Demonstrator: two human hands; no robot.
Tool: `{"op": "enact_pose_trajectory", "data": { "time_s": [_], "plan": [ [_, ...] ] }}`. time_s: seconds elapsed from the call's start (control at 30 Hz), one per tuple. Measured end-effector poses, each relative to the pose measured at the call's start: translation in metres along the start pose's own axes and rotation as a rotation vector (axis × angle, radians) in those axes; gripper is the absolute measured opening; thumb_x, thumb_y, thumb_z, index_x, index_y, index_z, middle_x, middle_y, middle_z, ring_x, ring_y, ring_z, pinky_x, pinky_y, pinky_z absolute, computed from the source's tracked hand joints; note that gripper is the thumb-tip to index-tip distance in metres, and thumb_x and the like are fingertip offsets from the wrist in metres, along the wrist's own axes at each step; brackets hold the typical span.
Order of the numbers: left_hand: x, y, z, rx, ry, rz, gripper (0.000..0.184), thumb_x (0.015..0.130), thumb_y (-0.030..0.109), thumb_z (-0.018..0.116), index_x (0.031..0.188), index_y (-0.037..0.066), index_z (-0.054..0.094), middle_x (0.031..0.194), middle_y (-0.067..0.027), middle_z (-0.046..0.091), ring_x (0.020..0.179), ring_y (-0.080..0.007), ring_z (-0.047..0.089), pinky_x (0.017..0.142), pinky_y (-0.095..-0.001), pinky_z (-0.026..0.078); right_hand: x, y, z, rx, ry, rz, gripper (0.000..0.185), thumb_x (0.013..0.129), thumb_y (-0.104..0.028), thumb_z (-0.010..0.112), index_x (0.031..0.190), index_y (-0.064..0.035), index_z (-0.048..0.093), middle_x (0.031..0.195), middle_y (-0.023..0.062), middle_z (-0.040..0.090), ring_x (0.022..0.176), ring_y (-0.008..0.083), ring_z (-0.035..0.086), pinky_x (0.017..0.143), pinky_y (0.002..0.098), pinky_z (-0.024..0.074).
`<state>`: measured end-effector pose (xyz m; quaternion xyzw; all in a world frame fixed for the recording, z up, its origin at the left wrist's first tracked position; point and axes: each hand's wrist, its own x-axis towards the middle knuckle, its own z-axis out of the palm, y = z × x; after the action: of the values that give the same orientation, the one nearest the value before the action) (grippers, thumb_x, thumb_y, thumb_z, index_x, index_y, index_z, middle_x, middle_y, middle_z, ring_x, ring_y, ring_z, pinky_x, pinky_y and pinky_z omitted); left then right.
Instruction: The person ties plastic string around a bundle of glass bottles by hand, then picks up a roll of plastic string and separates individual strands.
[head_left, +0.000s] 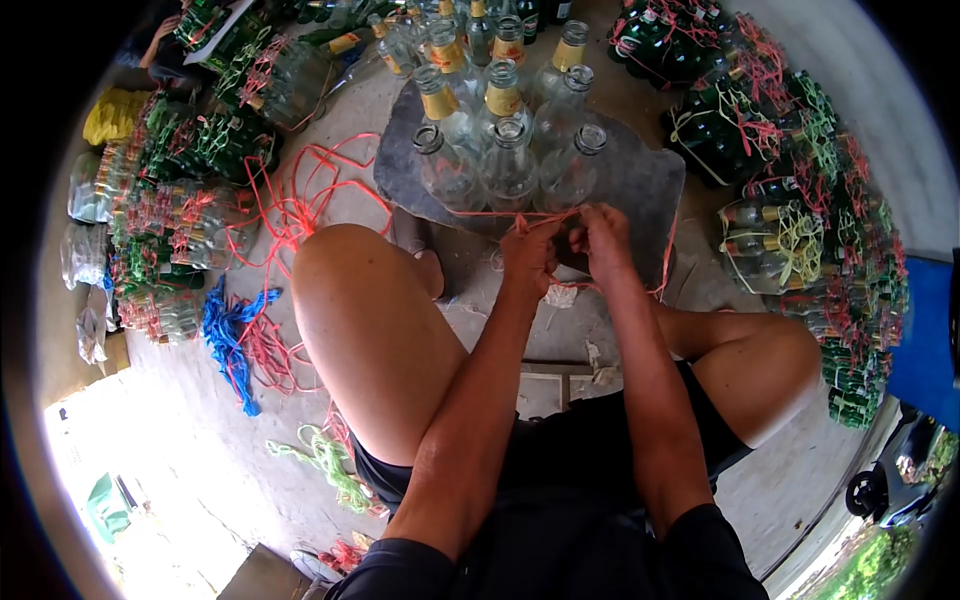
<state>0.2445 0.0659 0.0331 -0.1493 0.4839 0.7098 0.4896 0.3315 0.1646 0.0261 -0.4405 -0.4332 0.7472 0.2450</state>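
Observation:
Clear glass bottles (510,165) stand upright in a cluster on a dark slab (645,190), several with gold neck labels. Red plastic string (480,213) runs across the near side of the cluster, low on the front bottles. My left hand (530,257) is closed on the string just in front of the bottles. Beside it, my right hand (604,240) pinches the string with fingers pressed together. A loose length of the string hangs below the hands and off the slab's right side. Whether a knot is there, I cannot make out.
Tied bundles of bottles (715,130) line the right side, and more bundles (200,225) are stacked at left. Tangled red string (300,215), blue strips (232,335) and pale green string (330,462) lie on the floor. Another person's hand (165,30) shows at upper left.

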Motion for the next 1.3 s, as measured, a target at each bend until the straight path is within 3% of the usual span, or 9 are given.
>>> {"op": "enact_pose_trajectory", "data": {
  "time_s": [0.43, 0.53, 0.63, 0.73, 1.03, 1.13, 1.23, 1.3],
  "plan": [
    [-0.011, 0.0, -0.002, 0.021, -0.032, -0.019, 0.01, 0.087, 0.014, 0.074, 0.094, 0.008, 0.07, 0.058, 0.0067, 0.047, 0.041, -0.0028, 0.036, 0.037, -0.0212, 0.022, -0.01, -0.005, 0.005, -0.032, -0.014, 0.074, 0.016, 0.097, -0.018, 0.06, 0.088, -0.0045, 0.06, 0.073, 0.001, 0.055, 0.054, 0.0129, 0.061, 0.043, 0.0267, 0.0492],
    [-0.005, -0.001, -0.001, -0.012, -0.001, 0.039, 0.007, 0.085, 0.008, 0.072, 0.09, 0.002, 0.072, 0.056, 0.004, 0.05, 0.039, -0.005, 0.04, 0.035, -0.024, 0.025, -0.007, -0.001, 0.007, -0.023, 0.019, 0.042, 0.015, 0.097, -0.015, 0.059, 0.088, -0.0036, 0.06, 0.072, 0.0011, 0.055, 0.053, 0.0129, 0.061, 0.042, 0.0265, 0.0489],
    [-0.004, -0.003, 0.0, 0.015, 0.015, 0.052, 0.009, 0.086, 0.011, 0.073, 0.093, 0.006, 0.07, 0.058, 0.006, 0.047, 0.042, -0.0037, 0.038, 0.037, -0.0216, 0.025, -0.005, -0.001, 0.01, -0.04, 0.036, 0.014, 0.014, 0.097, -0.015, 0.059, 0.089, -0.003, 0.061, 0.072, 0.0026, 0.058, 0.052, 0.0131, 0.06, 0.042, 0.0264, 0.0486],
    [-0.002, -0.008, 0.001, -0.009, 0.03, 0.16, 0.009, 0.086, 0.008, 0.074, 0.093, 0.004, 0.069, 0.059, 0.0049, 0.049, 0.042, -0.0043, 0.039, 0.037, -0.0223, 0.026, -0.004, 0.001, 0.01, -0.075, 0.054, -0.038, 0.013, 0.097, -0.014, 0.058, 0.091, -0.0022, 0.063, 0.073, 0.0042, 0.061, 0.051, 0.013, 0.06, 0.042, 0.0264, 0.0488],
    [-0.004, -0.015, -0.004, 0.137, 0.008, 0.233, 0.014, 0.091, 0.014, 0.07, 0.098, 0.002, 0.071, 0.059, 0.0044, 0.051, 0.043, -0.0037, 0.039, 0.038, -0.0237, 0.026, -0.006, 0.002, 0.01, -0.038, 0.06, -0.038, 0.016, 0.096, -0.016, 0.06, 0.093, -0.0008, 0.065, 0.074, 0.005, 0.063, 0.051, 0.0121, 0.06, 0.043, 0.026, 0.0493],
    [-0.012, -0.012, -0.003, 0.149, -0.004, 0.217, 0.016, 0.094, 0.015, 0.067, 0.101, 0.002, 0.072, 0.06, 0.0049, 0.05, 0.043, -0.0031, 0.036, 0.038, -0.023, 0.025, -0.01, -0.007, 0.006, -0.136, 0.073, 0.016, 0.018, 0.095, -0.018, 0.062, 0.096, -0.0002, 0.066, 0.073, 0.0049, 0.063, 0.049, 0.0111, 0.058, 0.042, 0.0256, 0.0483],
    [-0.02, -0.006, -0.008, 0.175, -0.02, 0.177, 0.018, 0.095, 0.02, 0.064, 0.101, 0.007, 0.075, 0.063, 0.0059, 0.051, 0.045, -0.0032, 0.039, 0.038, -0.023, 0.027, -0.021, -0.008, 0.0, -0.336, 0.249, -0.062, 0.02, 0.095, -0.02, 0.063, 0.097, 0.0001, 0.068, 0.067, 0.0036, 0.061, 0.048, 0.0099, 0.056, 0.04, 0.0258, 0.0446],
    [-0.024, -0.006, -0.01, 0.166, -0.033, 0.224, 0.019, 0.097, 0.019, 0.061, 0.106, 0.008, 0.074, 0.064, 0.006, 0.051, 0.048, -0.0026, 0.04, 0.04, -0.0223, 0.028, -0.032, -0.004, 0.0, -0.429, 0.204, -0.134, 0.021, 0.094, -0.021, 0.064, 0.094, -0.0003, 0.068, 0.063, 0.0023, 0.058, 0.047, 0.0094, 0.054, 0.039, 0.0262, 0.0417]
  ]
}}
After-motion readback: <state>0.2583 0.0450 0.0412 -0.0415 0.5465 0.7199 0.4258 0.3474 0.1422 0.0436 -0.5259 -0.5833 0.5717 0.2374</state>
